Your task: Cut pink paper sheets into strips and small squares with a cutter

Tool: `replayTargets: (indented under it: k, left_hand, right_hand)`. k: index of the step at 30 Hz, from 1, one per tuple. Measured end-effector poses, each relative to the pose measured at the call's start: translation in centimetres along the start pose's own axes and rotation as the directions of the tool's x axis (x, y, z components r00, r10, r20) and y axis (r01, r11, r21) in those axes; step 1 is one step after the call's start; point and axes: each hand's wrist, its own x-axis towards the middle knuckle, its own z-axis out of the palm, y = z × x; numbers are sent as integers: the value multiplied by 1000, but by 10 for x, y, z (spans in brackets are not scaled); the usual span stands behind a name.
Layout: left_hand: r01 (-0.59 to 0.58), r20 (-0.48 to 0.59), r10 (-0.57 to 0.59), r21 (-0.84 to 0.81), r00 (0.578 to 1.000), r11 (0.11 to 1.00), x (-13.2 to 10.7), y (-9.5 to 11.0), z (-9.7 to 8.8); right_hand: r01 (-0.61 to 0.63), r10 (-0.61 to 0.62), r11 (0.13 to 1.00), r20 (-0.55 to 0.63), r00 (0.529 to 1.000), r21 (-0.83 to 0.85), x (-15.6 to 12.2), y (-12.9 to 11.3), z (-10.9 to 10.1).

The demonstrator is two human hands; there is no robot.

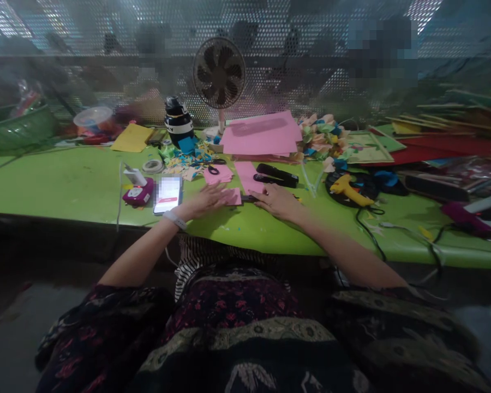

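My left hand [207, 201] lies with its fingers stretched flat over a small pink paper piece [232, 196] on the green table. My right hand [276, 201] is closed at the right end of a thin dark tool [247, 199], whose kind I cannot make out. The tool's left end meets the pink piece. Just beyond the hands lie a longer pink paper strip [245, 172] and a stack of pink pieces [223, 173] with black-handled scissors [214, 170] on top. A black stapler [278, 174] is beyond my right hand.
A phone [167, 194] and a purple plug adapter [138, 192] stand left of my left hand. Paper scraps [188, 161], a dark bottle [179, 123], pink sheets [262, 134] and a fan [219, 73] are at the back. A yellow glue gun [349, 191] with a cord lies right.
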Motion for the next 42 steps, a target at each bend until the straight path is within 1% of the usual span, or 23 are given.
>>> replayTargets:
  k: [1,2,4,7,15,17,21,25,29,32,35,38,40,42]
  left_hand:
    - [-43,94,42,14,995,999,-1,-3,5]
    - [-72,156,66,30,986,997,-2,-5,10]
    - [-99,198,83,70,977,993,-4,-8,18]
    - [-116,179,94,118,979,986,-7,-11,23]
    - [-123,175,95,154,980,980,-7,-11,23]
    - [-124,177,97,147,979,981,-8,-11,23]
    - [-121,165,100,122,981,985,-8,-11,23]
    - [-134,155,118,100,981,986,-7,-14,24]
    - [-126,157,117,46,981,991,-7,-20,26]
    - [-137,139,137,-15,981,991,-8,-24,27]
    - [-94,133,104,-81,986,992,-4,-26,23]
    - [-42,153,68,-165,986,985,10,-27,11]
    - [-68,158,100,-199,982,978,22,-29,0]
    - [-123,139,142,-140,980,982,34,-34,-10]
  right_hand:
    - [6,-6,1000,-7,1000,3,-1,-1,0]
    - [11,-10,1000,-12,1000,6,-3,-2,0]
    - [12,-11,1000,-17,1000,8,-7,-5,1]
    - [-1,1,1000,-9,1000,-8,-12,-12,1]
    - [-43,43,999,34,999,18,-9,-33,-7]
    - [-31,30,999,24,999,16,-10,-35,-7]
    - [-12,13,1000,-35,999,19,-18,-34,-1]
    - [-49,50,998,-29,998,39,-19,-37,1]
    - [-99,102,992,-31,994,83,-10,-43,-2]
    - [-119,125,984,-44,991,131,-6,-45,-3]
    - [-104,113,982,-47,992,160,-7,-44,-4]
    - [-72,83,977,-45,996,201,-10,-42,-5]
    - [-50,63,972,-51,997,230,-11,-39,-4]
    - [-42,57,967,-53,997,252,-11,-37,-3]
